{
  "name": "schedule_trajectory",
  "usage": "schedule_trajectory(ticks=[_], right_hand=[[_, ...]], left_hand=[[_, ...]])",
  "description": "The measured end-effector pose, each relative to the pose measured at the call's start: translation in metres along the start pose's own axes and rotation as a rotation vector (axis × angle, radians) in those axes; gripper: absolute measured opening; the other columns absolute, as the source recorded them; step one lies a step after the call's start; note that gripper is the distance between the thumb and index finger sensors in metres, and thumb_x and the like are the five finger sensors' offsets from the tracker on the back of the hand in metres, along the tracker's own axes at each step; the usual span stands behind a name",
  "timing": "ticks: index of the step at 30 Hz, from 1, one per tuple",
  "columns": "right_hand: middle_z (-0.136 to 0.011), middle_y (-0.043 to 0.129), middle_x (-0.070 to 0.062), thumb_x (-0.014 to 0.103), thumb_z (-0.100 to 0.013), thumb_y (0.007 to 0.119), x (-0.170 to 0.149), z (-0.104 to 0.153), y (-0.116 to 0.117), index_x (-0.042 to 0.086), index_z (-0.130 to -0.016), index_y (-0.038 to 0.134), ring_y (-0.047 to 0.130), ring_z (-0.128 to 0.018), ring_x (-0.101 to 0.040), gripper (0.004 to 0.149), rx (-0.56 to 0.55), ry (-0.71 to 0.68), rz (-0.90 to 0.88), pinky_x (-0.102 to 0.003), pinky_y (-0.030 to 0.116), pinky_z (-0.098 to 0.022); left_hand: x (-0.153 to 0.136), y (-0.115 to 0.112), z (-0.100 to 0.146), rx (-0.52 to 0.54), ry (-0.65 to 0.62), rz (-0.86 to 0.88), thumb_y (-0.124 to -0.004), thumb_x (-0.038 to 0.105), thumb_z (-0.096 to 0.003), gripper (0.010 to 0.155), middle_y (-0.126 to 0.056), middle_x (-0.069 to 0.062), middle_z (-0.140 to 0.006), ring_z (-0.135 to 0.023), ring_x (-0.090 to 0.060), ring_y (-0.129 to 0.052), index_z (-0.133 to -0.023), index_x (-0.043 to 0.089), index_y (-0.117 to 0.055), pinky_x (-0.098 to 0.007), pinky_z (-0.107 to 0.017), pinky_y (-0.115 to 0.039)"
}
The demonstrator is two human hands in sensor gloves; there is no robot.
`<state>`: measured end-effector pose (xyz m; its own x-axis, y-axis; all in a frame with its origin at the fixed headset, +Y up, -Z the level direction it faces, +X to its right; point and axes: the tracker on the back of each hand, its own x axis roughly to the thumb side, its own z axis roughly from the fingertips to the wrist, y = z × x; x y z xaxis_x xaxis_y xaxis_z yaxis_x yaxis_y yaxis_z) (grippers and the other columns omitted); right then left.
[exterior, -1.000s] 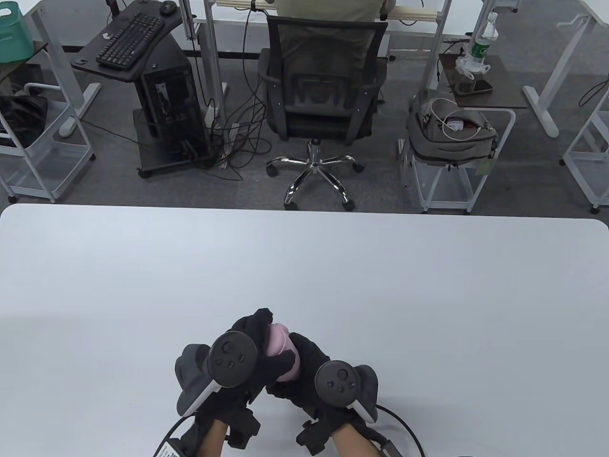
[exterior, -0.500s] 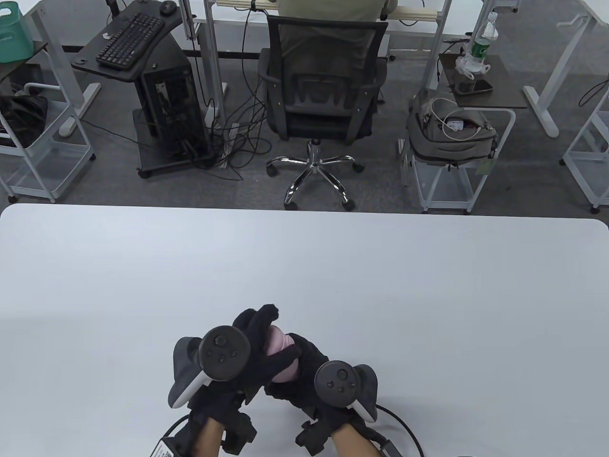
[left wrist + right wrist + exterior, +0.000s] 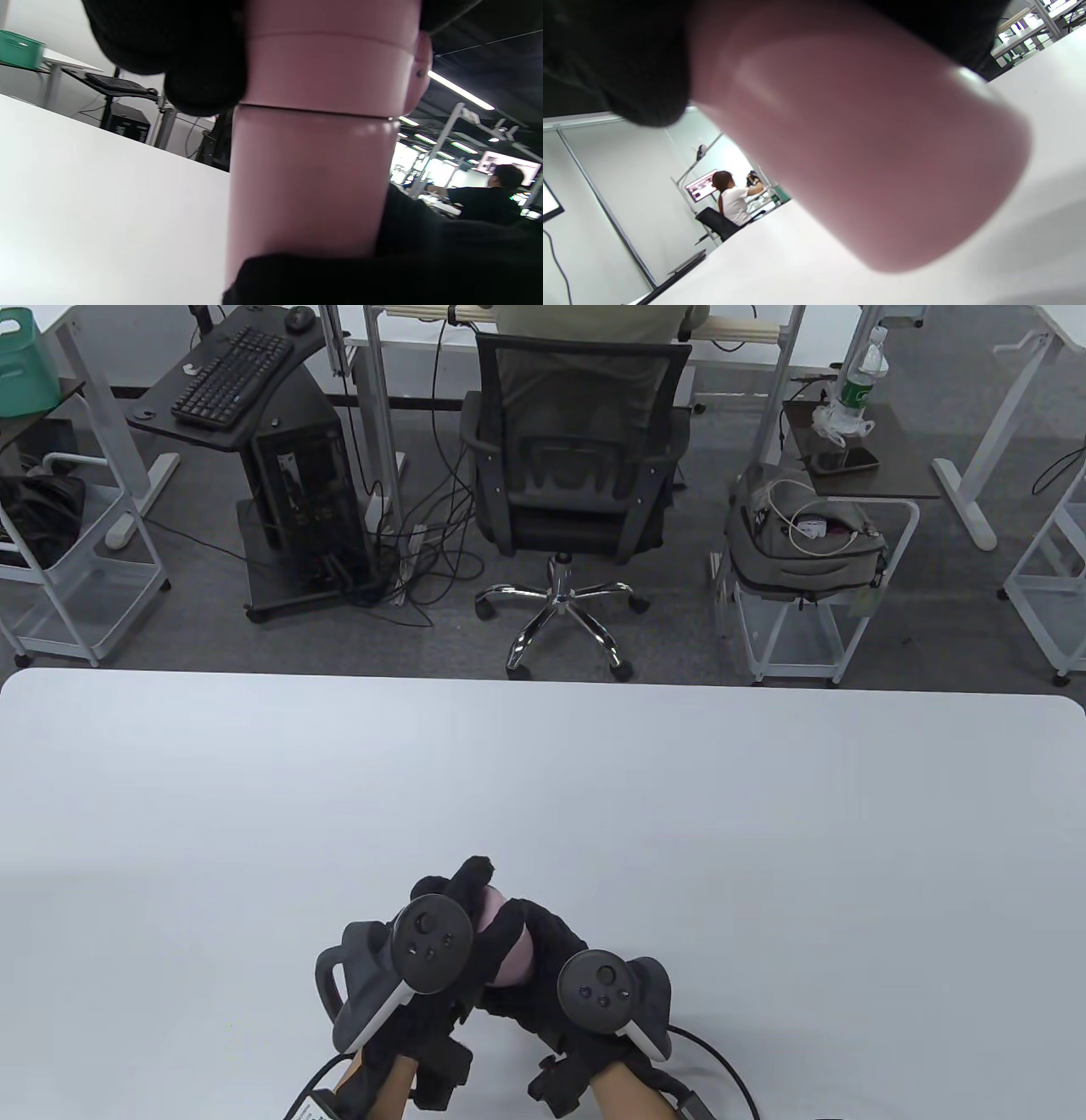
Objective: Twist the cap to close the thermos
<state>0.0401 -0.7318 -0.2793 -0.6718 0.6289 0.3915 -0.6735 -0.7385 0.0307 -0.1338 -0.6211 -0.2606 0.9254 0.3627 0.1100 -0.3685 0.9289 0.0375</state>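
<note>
1. White counter (image 3: 543,780) near its front edge carries the action: the smooth pink metal thermos (image 3: 309,182) is lifted clear of it.
2. Left hand (image 3: 441,933) grips the pink screw cap (image 3: 331,67); keep the fingers (image 3: 203,84) wrapped while turning.
3. Right hand (image 3: 551,963) clasps the body; hold it still to counter the twist.

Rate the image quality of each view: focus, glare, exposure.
Table view: sharp, evenly lit, soft shadows under the hands. Left wrist view: pink thermos soft, mild sheen, ceiling lights blown out. Right wrist view: thermos fills the frame, badly out of focus; background person sharper.
</note>
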Motion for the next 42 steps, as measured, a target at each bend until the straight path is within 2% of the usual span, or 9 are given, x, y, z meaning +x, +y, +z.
schedule_trajectory(ticks=[9, 11, 13, 15, 19, 23, 28, 35, 42], right_hand=[[-0.102, 0.056, -0.032, 0.056, -0.029, 0.086, 0.001, 0.000, -0.001, 0.001, -0.106, 0.037, 0.070, -0.087, -0.050, 0.106, 0.001, -0.011, 0.023, -0.054, 0.076, -0.058], [-0.102, 0.056, -0.032, 0.056, -0.030, 0.086, 0.000, 0.000, -0.001, 0.001, -0.106, 0.037, 0.070, -0.087, -0.051, 0.106, -0.003, -0.004, 0.020, -0.054, 0.075, -0.058], [-0.101, 0.055, -0.033, 0.056, -0.030, 0.085, 0.001, 0.000, -0.002, 0.000, -0.107, 0.037, 0.070, -0.087, -0.051, 0.106, -0.014, 0.011, -0.002, -0.055, 0.075, -0.058], [-0.101, 0.055, -0.033, 0.056, -0.031, 0.085, 0.002, 0.001, -0.002, 0.000, -0.106, 0.037, 0.069, -0.086, -0.051, 0.106, -0.025, 0.018, 0.003, -0.055, 0.075, -0.058], [-0.101, 0.056, -0.033, 0.057, -0.031, 0.085, 0.003, 0.001, -0.001, -0.002, -0.106, 0.036, 0.070, -0.086, -0.051, 0.107, -0.034, 0.022, 0.026, -0.055, 0.075, -0.058], [-0.100, 0.056, -0.033, 0.057, -0.030, 0.084, 0.002, 0.002, -0.004, 0.000, -0.106, 0.037, 0.070, -0.085, -0.051, 0.106, -0.050, 0.019, 0.018, -0.055, 0.075, -0.057], [-0.099, 0.058, -0.031, 0.060, -0.027, 0.085, 0.003, 0.002, -0.008, 0.000, -0.105, 0.039, 0.073, -0.084, -0.049, 0.109, -0.054, -0.014, 0.030, -0.053, 0.077, -0.057], [-0.098, 0.059, -0.030, 0.061, -0.024, 0.086, 0.005, 0.001, -0.018, 0.000, -0.104, 0.040, 0.074, -0.084, -0.048, 0.110, -0.052, -0.093, 0.006, -0.052, 0.078, -0.057], [-0.098, 0.061, -0.028, 0.062, -0.022, 0.087, 0.006, 0.002, -0.024, 0.002, -0.103, 0.043, 0.075, -0.083, -0.046, 0.110, -0.010, -0.177, -0.018, -0.051, 0.079, -0.056]], left_hand=[[-0.006, 0.001, -0.005, -0.065, -0.213, 0.103, -0.068, 0.056, -0.0570, 0.056, -0.072, -0.014, -0.115, -0.094, -0.035, -0.084, -0.109, 0.037, -0.071, -0.059, -0.069, -0.071], [-0.007, 0.002, -0.004, -0.068, -0.193, 0.123, -0.069, 0.057, -0.0579, 0.060, -0.068, -0.017, -0.117, -0.097, -0.037, -0.082, -0.113, 0.033, -0.068, -0.060, -0.070, -0.072], [-0.005, 0.004, -0.001, -0.085, -0.101, 0.118, -0.067, 0.075, -0.0570, 0.087, -0.058, -0.029, -0.119, -0.097, -0.045, -0.078, -0.122, 0.018, -0.051, -0.063, -0.069, -0.069], [-0.001, 0.006, 0.004, -0.073, 0.034, -0.019, -0.061, 0.087, -0.0523, 0.106, -0.068, -0.033, -0.111, -0.090, -0.043, -0.085, -0.122, 0.008, -0.045, -0.062, -0.065, -0.074], [0.008, 0.004, 0.008, -0.049, 0.091, -0.118, -0.066, 0.086, -0.0522, 0.105, -0.086, -0.020, -0.094, -0.073, -0.024, -0.097, -0.118, 0.006, -0.052, -0.053, -0.055, -0.084], [0.011, 0.003, 0.008, 0.022, 0.079, -0.115, -0.074, 0.078, -0.0546, 0.096, -0.087, -0.016, -0.093, -0.071, -0.021, -0.098, -0.116, 0.007, -0.055, -0.052, -0.056, -0.085], [0.007, 0.007, 0.006, 0.022, -0.048, -0.026, -0.084, 0.070, -0.0513, 0.091, -0.081, -0.020, -0.101, -0.080, -0.023, -0.096, -0.116, 0.012, -0.055, -0.052, -0.062, -0.083], [-0.014, 0.016, -0.001, 0.006, -0.257, 0.167, -0.099, 0.061, -0.0385, 0.093, -0.083, -0.012, -0.105, -0.086, -0.023, -0.094, -0.113, 0.021, -0.062, -0.053, -0.069, -0.081], [-0.027, 0.021, -0.006, -0.038, -0.491, 0.212, -0.102, 0.058, -0.0323, 0.091, -0.084, -0.004, -0.106, -0.089, -0.018, -0.094, -0.111, 0.028, -0.067, -0.050, -0.074, -0.080]])
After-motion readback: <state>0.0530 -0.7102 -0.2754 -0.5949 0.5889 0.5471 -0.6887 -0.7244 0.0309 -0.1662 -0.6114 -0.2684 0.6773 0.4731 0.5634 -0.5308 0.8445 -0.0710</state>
